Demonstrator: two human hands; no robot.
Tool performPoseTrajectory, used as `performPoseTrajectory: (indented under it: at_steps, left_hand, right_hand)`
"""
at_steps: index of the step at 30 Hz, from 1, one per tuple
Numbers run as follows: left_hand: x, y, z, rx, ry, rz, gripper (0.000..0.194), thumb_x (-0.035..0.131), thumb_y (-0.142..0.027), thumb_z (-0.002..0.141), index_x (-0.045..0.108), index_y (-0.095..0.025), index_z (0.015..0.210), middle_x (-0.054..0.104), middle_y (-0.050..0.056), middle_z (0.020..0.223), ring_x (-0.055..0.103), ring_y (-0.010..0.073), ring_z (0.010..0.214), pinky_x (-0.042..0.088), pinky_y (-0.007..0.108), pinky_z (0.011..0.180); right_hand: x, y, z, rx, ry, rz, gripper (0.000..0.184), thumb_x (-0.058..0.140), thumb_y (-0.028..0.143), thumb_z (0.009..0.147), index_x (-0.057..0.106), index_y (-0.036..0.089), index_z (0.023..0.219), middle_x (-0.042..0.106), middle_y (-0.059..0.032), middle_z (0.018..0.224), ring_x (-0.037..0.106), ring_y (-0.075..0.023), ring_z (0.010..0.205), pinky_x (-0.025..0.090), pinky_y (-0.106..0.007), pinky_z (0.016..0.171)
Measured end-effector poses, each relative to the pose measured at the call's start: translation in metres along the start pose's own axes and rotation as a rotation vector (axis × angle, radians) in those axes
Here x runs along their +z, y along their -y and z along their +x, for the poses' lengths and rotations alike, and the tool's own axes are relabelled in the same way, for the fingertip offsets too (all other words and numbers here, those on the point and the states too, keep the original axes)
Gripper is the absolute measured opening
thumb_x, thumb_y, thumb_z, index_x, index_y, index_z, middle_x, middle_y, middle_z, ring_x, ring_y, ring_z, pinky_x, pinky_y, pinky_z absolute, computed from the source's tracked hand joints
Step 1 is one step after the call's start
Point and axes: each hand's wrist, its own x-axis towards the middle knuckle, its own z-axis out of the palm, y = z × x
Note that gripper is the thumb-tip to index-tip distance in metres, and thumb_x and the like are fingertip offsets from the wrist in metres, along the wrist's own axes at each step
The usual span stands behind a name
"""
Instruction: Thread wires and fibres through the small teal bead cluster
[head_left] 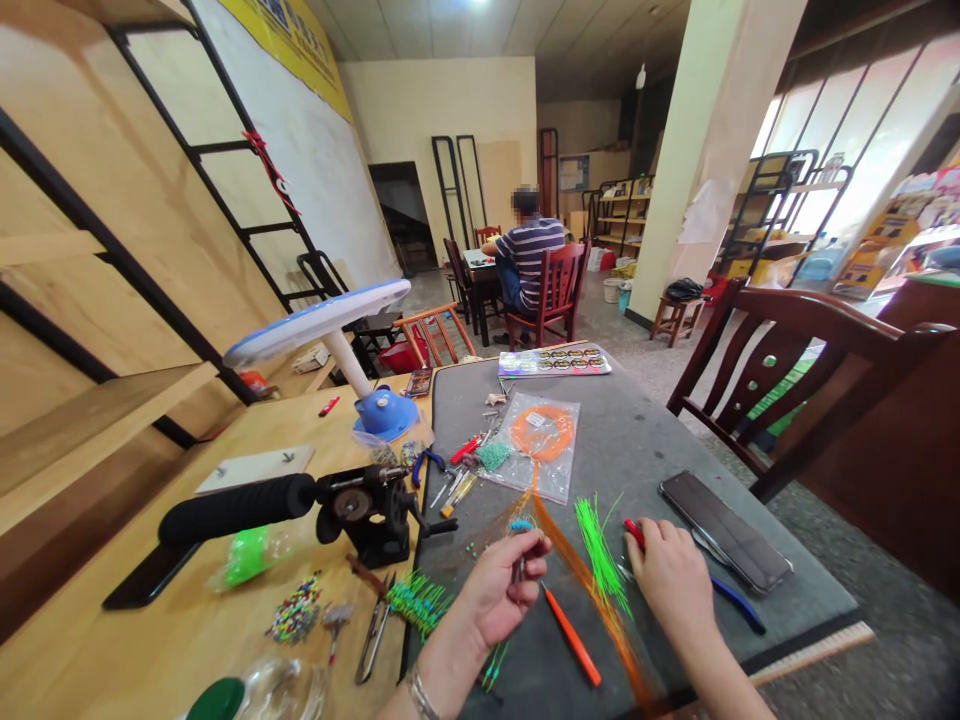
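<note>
My left hand (501, 588) is closed in a pinch on a small dark metal piece with a blue tuft and orange strands (581, 580) trailing from it. My right hand (670, 580) rests curled on the grey mat (645, 450), its fingers closed round a red-handled tool (634, 533) near a bunch of green strands (598, 545). An orange pen-like tool (574, 637) lies between the hands.
A phone (724, 530) lies right of my right hand. A small black vise (371, 510), scissors (373, 632), beads (294, 610), a desk lamp (330, 325) and a bag of orange line (541, 445) sit around. A person sits at a far table (529, 255). A wooden chair (787, 370) stands right.
</note>
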Motion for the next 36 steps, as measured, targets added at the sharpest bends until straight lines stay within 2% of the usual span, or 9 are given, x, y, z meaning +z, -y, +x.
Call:
performPoseTrajectory:
  at_steps: [3, 8, 15, 19, 23, 26, 30, 33, 36]
  left_hand:
    - [-0.002, 0.0, -0.001, -0.011, 0.003, -0.002, 0.015, 0.074, -0.017, 0.07, 0.062, -0.009, 0.074, 0.06, 0.003, 0.075, 0.045, 0.0009, 0.049, 0.016, 0.008, 0.032]
    - [0.0, -0.001, -0.005, -0.017, 0.002, -0.006, 0.015, 0.074, -0.016, 0.07, 0.062, -0.009, 0.075, 0.06, 0.004, 0.078, 0.046, 0.0008, 0.049, 0.015, 0.007, 0.032]
    - [-0.005, 0.001, -0.006, -0.024, 0.019, 0.007, 0.015, 0.074, -0.017, 0.071, 0.063, -0.008, 0.076, 0.06, 0.003, 0.078, 0.044, 0.0005, 0.049, 0.016, 0.007, 0.032]
    - [-0.012, 0.002, -0.009, -0.02, 0.025, 0.031, 0.018, 0.075, -0.019, 0.07, 0.063, -0.009, 0.077, 0.06, 0.004, 0.08, 0.045, 0.0008, 0.05, 0.018, 0.007, 0.033]
    - [-0.017, -0.001, -0.016, 0.013, -0.019, 0.069, 0.019, 0.076, -0.02, 0.069, 0.063, -0.009, 0.076, 0.059, 0.004, 0.08, 0.044, 0.0009, 0.051, 0.017, 0.008, 0.034]
    - [-0.02, -0.004, -0.024, 0.046, -0.045, 0.092, 0.019, 0.076, -0.021, 0.069, 0.063, -0.009, 0.075, 0.058, 0.004, 0.081, 0.043, 0.0013, 0.052, 0.016, 0.009, 0.034]
    - [-0.024, -0.004, -0.032, 0.09, -0.05, 0.127, 0.021, 0.077, -0.024, 0.068, 0.065, -0.01, 0.078, 0.056, 0.004, 0.083, 0.04, 0.0007, 0.052, 0.014, 0.009, 0.035]
    - [-0.026, 0.001, -0.037, 0.102, -0.056, 0.158, 0.023, 0.077, -0.026, 0.069, 0.066, -0.009, 0.08, 0.055, 0.003, 0.083, 0.038, 0.0006, 0.053, 0.014, 0.009, 0.036]
    - [-0.027, 0.006, -0.04, 0.099, -0.06, 0.177, 0.023, 0.076, -0.027, 0.07, 0.066, -0.009, 0.08, 0.053, 0.003, 0.081, 0.036, 0.0007, 0.053, 0.014, 0.01, 0.036]
  right_hand:
    - [-0.005, 0.006, -0.005, -0.037, -0.035, 0.126, 0.022, 0.048, 0.029, 0.087, 0.064, 0.017, 0.092, 0.067, -0.0119, 0.088, 0.058, -0.0255, 0.082, 0.04, -0.034, 0.07]
    - [-0.017, 0.026, -0.02, -0.135, -0.062, 0.382, 0.021, 0.046, 0.031, 0.088, 0.064, 0.02, 0.088, 0.068, -0.0086, 0.087, 0.06, -0.0233, 0.085, 0.042, -0.033, 0.076]
    - [-0.028, 0.053, -0.035, -0.166, 0.049, 0.597, 0.02, 0.045, 0.03, 0.091, 0.063, 0.021, 0.087, 0.066, -0.0058, 0.081, 0.06, -0.0198, 0.077, 0.043, -0.03, 0.07]
    - [-0.03, 0.061, -0.043, -0.186, 0.083, 0.615, 0.021, 0.044, 0.03, 0.091, 0.063, 0.021, 0.087, 0.067, -0.0057, 0.081, 0.061, -0.0185, 0.077, 0.043, -0.028, 0.07]
    - [-0.029, 0.067, -0.056, -0.21, 0.145, 0.507, 0.018, 0.048, 0.033, 0.088, 0.062, 0.022, 0.091, 0.067, -0.0047, 0.078, 0.062, -0.0186, 0.074, 0.042, -0.026, 0.065]
    - [-0.028, 0.075, -0.066, -0.22, 0.203, 0.44, 0.015, 0.051, 0.033, 0.086, 0.06, 0.022, 0.081, 0.065, -0.003, 0.071, 0.061, -0.0183, 0.068, 0.039, -0.025, 0.06]
    - [-0.033, 0.083, -0.071, -0.209, 0.318, 0.505, 0.016, 0.051, 0.035, 0.087, 0.06, 0.023, 0.082, 0.065, -0.0022, 0.07, 0.062, -0.0167, 0.066, 0.038, -0.023, 0.059]
    - [-0.039, 0.081, -0.071, -0.189, 0.386, 0.572, 0.017, 0.048, 0.033, 0.089, 0.061, 0.023, 0.085, 0.066, -0.0022, 0.072, 0.063, -0.0158, 0.068, 0.039, -0.023, 0.061]
    - [-0.041, 0.071, -0.07, -0.169, 0.369, 0.585, 0.018, 0.046, 0.029, 0.089, 0.062, 0.022, 0.084, 0.067, -0.0032, 0.076, 0.063, -0.0163, 0.072, 0.04, -0.023, 0.064]
